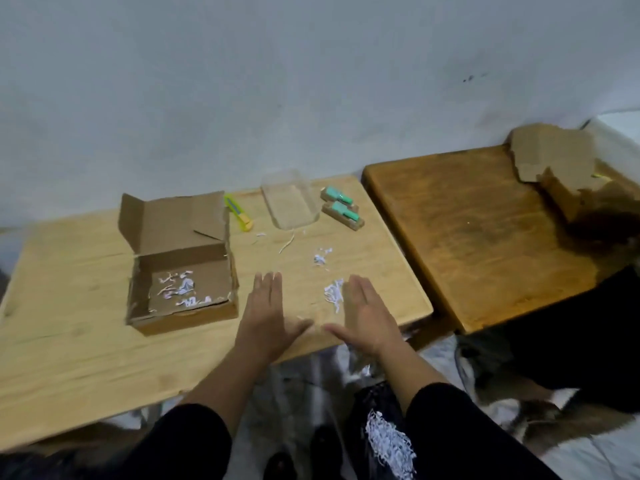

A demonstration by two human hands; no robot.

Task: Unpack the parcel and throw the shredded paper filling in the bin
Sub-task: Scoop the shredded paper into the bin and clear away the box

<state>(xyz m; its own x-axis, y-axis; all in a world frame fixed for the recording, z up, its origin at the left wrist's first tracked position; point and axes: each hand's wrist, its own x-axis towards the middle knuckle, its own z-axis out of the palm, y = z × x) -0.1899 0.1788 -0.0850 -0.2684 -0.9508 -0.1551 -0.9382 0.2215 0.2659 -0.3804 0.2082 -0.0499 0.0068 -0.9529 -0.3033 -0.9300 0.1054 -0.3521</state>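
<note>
Both hands lie flat and empty on the desk (86, 341), left hand (266, 317) beside right hand (363, 317); sweep the shredded paper (334, 294) between them together gently; more sits in the parcel (183, 289).

Cardboard parcel (183, 268): brown, lid flap open and upright, left-centre on tabletop (69, 306); a few white shreds on its floor. Shredded paper filling (334, 296): white strips, small scattered clumps right of parcel.
</note>
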